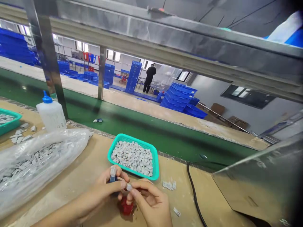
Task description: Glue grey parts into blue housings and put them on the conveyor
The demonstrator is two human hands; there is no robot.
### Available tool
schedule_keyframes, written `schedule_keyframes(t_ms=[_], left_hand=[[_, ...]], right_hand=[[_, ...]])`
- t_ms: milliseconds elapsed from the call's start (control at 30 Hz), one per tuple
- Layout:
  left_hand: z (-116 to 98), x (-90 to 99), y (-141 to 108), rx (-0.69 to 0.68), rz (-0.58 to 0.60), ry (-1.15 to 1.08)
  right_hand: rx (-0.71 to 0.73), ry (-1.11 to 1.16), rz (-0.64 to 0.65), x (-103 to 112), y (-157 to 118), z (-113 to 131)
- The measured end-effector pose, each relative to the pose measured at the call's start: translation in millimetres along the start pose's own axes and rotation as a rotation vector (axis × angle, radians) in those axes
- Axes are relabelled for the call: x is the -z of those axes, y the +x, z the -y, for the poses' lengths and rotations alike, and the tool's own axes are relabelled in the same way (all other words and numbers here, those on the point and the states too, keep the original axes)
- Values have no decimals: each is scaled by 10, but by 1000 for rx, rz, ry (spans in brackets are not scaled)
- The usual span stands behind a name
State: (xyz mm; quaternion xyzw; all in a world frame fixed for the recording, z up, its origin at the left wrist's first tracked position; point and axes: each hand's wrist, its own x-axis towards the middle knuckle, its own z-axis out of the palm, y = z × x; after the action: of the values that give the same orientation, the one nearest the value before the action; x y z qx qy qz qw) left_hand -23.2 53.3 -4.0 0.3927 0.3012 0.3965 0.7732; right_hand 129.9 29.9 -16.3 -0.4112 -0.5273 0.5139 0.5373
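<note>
My left hand (111, 184) is closed around a small dark blue and light grey part (113, 175), whose grey end points up between the fingers. Thumb and forefinger of my right hand (151, 198) pinch a small whitish piece (129, 187), and the left thumb tip is beside it. Under the hands sits a red object (127, 206), partly covered by the fingers. Just behind them is a turquoise basket (156, 162) full of small light grey pieces (132, 156). Several grey pieces (169, 185) lie in a row right of the basket, and a single one (176, 212) lies nearer.
Left are a clear plastic bag (71, 148) of grey pieces, a bottle with a blue cap (51, 113) and another turquoise basket (14, 121). A black cable (195, 195) runs at the right. Behind, a small part (98, 120) lies on a green belt (151, 126); a person (149, 77) stands far off.
</note>
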Motion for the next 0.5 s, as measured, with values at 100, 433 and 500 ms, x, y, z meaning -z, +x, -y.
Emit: schedule_keyframes(t_ms=[100,433,500], left_hand=[[139,-28,-130,-25,-12,-74],[408,133,-185,83,-93,-117],[386,114,-210,151,-120,-168]], right_hand=[[-2,-77,62,-69,-55,-18],[594,-932,43,-235,-277,-40],[694,-986,-11,-262,-290,-59]])
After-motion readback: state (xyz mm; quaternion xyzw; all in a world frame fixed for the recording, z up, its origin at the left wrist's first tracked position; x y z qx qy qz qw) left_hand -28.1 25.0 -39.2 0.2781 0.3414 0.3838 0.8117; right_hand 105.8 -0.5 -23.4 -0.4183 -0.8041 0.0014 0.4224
